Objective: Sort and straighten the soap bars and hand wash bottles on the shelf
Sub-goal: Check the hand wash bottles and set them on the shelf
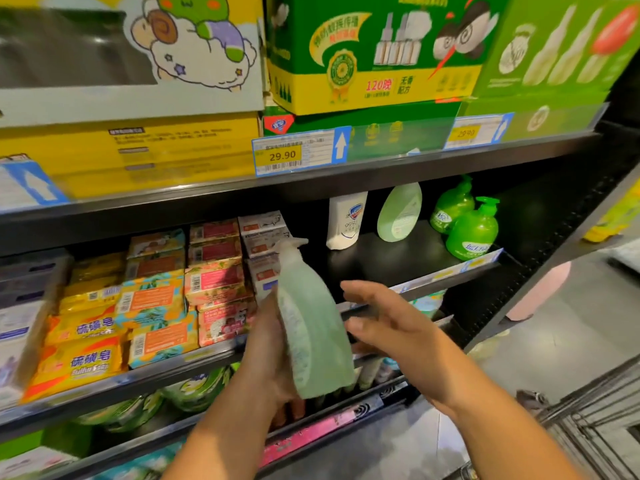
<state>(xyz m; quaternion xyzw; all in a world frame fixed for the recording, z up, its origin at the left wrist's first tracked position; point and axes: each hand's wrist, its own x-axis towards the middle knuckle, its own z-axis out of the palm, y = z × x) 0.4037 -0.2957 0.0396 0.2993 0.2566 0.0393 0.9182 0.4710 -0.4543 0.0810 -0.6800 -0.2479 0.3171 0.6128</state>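
Head view, looking down at a dark shop shelf (381, 261). Shows a pale green pump bottle (311, 327) held up in front of the shelf's front edge, nearly upright, with its white pump tipped a little to the left. Has the left hand (266, 351) gripping the bottle low on its body from the left, fingers curled round behind it. Has the right hand (384, 323) open, fingers straight and spread, just to the right of the bottle; cannot tell whether touching it or not.

Behind and left of the held bottle, shows soap bars (156, 296) in stacked rows filling the left part of the shelf: yellow packs at the far left, then orange and teal ones, then pink and red, then white ones just beside the pump.

Further right on the same shelf, shows a white bottle (346, 220) leaning, a light green bottle (400, 213) tilted beside it, and two bright green pump bottles (472, 230) standing close together near the right end. Leaves bare black shelf between the soap and these bottles.

Above, shows a price tag (282, 155) reading 29.90 on the upper shelf's edge, under a green and yellow box (374, 53).
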